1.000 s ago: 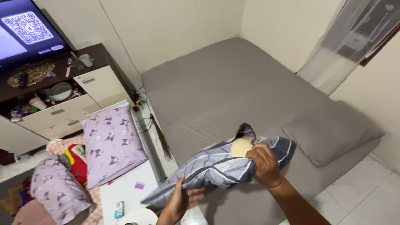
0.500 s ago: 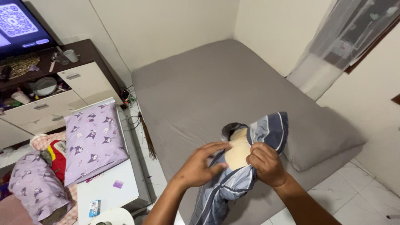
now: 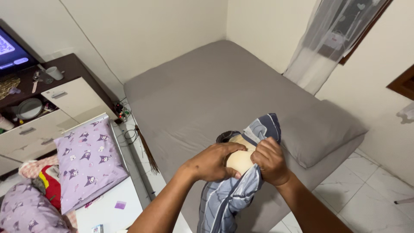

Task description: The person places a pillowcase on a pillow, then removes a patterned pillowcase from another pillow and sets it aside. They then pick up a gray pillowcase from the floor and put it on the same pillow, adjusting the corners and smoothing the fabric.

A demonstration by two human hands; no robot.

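From the head view we see a grey bed (image 3: 207, 86) filling the room's corner between pale walls, a grey pillow (image 3: 319, 131) at its right edge near the curtained window (image 3: 332, 43) and white floor tiles. Over the bed's near edge, our left hand (image 3: 213, 163) presses on the cream pillow (image 3: 239, 160), while our right hand (image 3: 269, 160) pinches the striped case (image 3: 228, 198) around it. Left of the bed lie a purple patterned pillow (image 3: 88, 162), a dark-topped dresser (image 3: 64, 92) and a lit screen (image 3: 10, 54).

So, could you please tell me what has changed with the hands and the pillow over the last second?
The left hand left the low end of the striped pillowcase and came up to press on the cream pillow at the opening. The pillow swung from lying across to hanging down. The right hand kept its grip on the case's edge; the grey bed and grey pillow are unchanged.
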